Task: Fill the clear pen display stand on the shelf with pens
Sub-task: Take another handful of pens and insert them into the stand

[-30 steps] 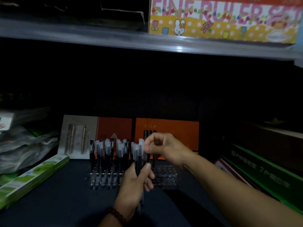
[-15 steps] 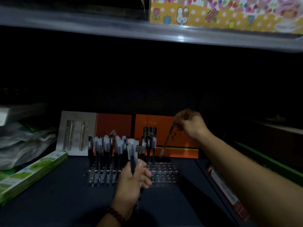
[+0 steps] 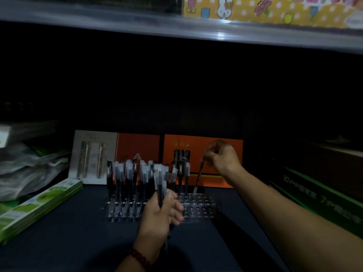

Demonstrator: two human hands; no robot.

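The clear pen display stand (image 3: 198, 208) sits on the dark shelf, its left part packed with several upright pens (image 3: 129, 179) with pale caps. Holes on its right part stand empty. My left hand (image 3: 161, 214), in front of the stand, grips a small bunch of pens (image 3: 160, 185) held upright. My right hand (image 3: 222, 156) is raised above the stand's right side and pinches a single dark pen (image 3: 198, 177) by its top. That pen slants down, its pale tip at a hole near the stand's back row.
Orange gift boxes (image 3: 216, 152) and a grey pen set box (image 3: 92, 156) lean behind the stand. Green flat packs (image 3: 39, 205) lie at the left, plastic bags (image 3: 25, 169) beyond them. Green-edged dark boxes (image 3: 322, 197) sit at the right. An upper shelf edge (image 3: 176, 26) runs overhead.
My right hand pulled one pen from the bunch, lifted it to the right, and has now lowered its tip to the stand. My left hand stayed in place with the bunch.
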